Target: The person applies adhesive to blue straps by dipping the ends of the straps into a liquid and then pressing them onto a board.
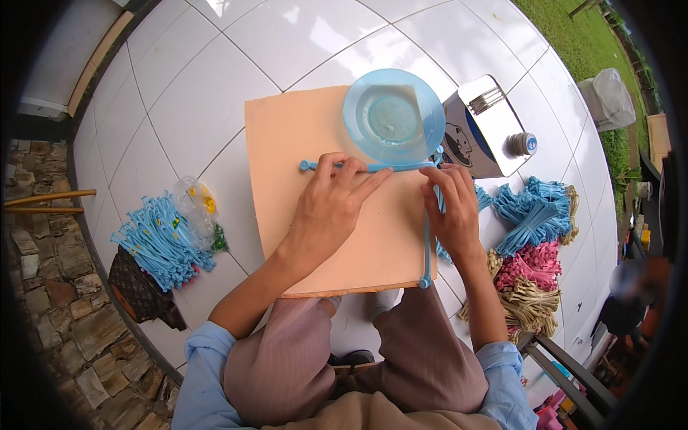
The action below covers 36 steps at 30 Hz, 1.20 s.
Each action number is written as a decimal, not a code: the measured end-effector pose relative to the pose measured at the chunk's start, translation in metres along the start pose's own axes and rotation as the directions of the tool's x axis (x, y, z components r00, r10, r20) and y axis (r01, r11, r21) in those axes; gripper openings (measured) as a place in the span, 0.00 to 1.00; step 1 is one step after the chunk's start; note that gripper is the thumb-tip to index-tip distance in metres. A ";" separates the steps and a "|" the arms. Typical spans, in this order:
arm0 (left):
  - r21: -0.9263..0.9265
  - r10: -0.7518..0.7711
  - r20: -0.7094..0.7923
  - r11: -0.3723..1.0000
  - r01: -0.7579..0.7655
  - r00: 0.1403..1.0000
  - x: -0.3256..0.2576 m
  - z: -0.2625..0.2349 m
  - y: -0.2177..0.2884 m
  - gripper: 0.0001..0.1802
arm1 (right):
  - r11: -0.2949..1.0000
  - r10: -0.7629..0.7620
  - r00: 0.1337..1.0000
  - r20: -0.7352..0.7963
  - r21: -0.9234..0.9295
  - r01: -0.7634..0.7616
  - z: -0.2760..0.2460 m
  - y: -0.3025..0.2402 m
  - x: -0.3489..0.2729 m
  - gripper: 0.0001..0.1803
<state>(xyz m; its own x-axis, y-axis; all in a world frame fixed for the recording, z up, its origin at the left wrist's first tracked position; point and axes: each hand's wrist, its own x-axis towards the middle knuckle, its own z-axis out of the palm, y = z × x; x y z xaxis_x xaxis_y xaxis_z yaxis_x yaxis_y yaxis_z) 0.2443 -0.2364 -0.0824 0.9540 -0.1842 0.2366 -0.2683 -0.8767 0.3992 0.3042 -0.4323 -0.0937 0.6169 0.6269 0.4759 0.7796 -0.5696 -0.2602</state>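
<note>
A thin light-blue strap (373, 168) with a knobbed end lies across the upper part of a peach-coloured board (287, 129), which rests over my lap. My left hand (337, 193) bears down on it, the fingers bent over the strap near its knob. At the other end, my right hand (451, 204) has its fingertips pinched on the strap by the board's right edge. A second blue length (426, 251) runs down that edge beneath my right hand to another knob; whether both are one piece is hidden. Just beyond the strap sits a translucent blue plate (355, 122) with something pale in it.
A rectangular metal tin (476, 136) with a small round container (522, 144) on top stands right of the plate. Bundled blue straps (530, 215), pink ones (530, 265) and beige ones (530, 304) lie to the right. More blue straps (158, 244) are heaped at left beside a plastic bag (193, 208).
</note>
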 end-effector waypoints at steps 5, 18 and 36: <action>0.021 0.004 0.000 1.000 -0.004 1.000 -0.001 0.000 0.001 0.25 | 0.480 0.685 0.727 0.048 0.721 -0.500 0.008 0.012 0.022 0.20; -0.039 0.012 0.019 0.999 -0.011 1.000 -0.001 -0.004 0.002 0.25 | 0.592 0.587 0.807 0.066 0.645 -0.484 0.029 0.018 0.066 0.28; 0.006 0.059 0.036 0.998 -0.060 0.998 -0.003 0.000 -0.004 0.25 | 0.998 -0.066 0.994 0.081 -0.011 0.067 0.019 0.006 0.061 0.16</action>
<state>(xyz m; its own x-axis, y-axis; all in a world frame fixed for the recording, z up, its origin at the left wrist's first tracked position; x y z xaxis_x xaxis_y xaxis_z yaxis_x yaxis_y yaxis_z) 0.2421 -0.2322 -0.0844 0.9406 -0.2519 0.2277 -0.3239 -0.8670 0.3788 0.3489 -0.3876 -0.0818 0.5707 0.7044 0.4221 0.8181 -0.5319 -0.2185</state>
